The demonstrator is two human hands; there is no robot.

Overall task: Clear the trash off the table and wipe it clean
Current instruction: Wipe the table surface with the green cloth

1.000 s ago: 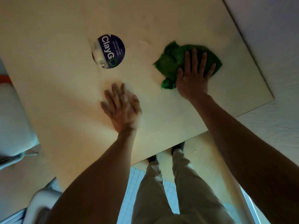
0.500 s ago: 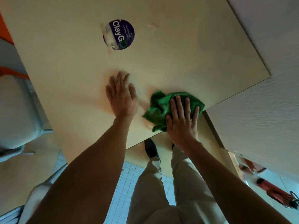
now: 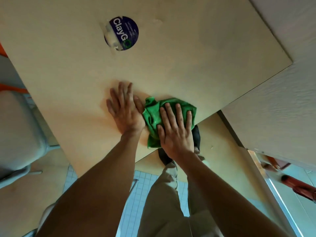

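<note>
Nearest, my right hand (image 3: 176, 132) lies flat with straight fingers pressing the green cloth (image 3: 153, 117) onto the tabletop (image 3: 188, 65) at its near edge, part of the cloth reaching that edge. Just left, my left hand (image 3: 124, 110) rests open, palm down on the bare wood, its thumb side touching the cloth. Farther out, well apart from both hands, a round dark-blue sticker (image 3: 124, 34) reading ClayGo sits on the tabletop, its left side torn.
</note>
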